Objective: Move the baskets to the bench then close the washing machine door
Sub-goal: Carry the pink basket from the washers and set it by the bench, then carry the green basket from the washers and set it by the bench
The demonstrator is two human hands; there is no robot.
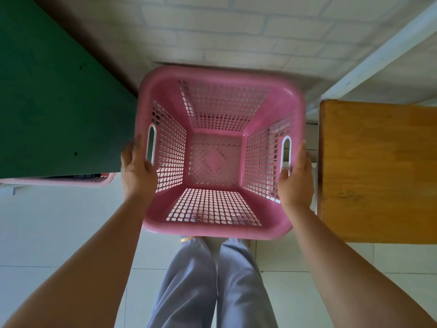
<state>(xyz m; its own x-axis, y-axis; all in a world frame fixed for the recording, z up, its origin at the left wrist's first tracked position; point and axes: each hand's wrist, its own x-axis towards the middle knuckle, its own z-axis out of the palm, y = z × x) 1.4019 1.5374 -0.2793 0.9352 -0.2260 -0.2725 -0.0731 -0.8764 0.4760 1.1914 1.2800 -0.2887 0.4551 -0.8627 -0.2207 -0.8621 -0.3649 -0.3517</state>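
Note:
An empty pink plastic laundry basket [217, 152] with lattice walls and white-rimmed handle slots fills the middle of the head view, held up in front of me. My left hand [137, 171] grips its left side by the handle slot. My right hand [295, 178] grips the right side, a finger hooked through the right slot. The rim of a second pink basket [71, 181] pokes out from under the green surface [54, 91] at the left. No washing machine is in view.
A wooden surface [378, 171] stands at the right, close beside the basket. A white brick wall [224, 31] lies ahead and a white rail [378, 55] runs diagonally at the upper right. My legs in grey trousers [212, 285] stand on pale floor tiles.

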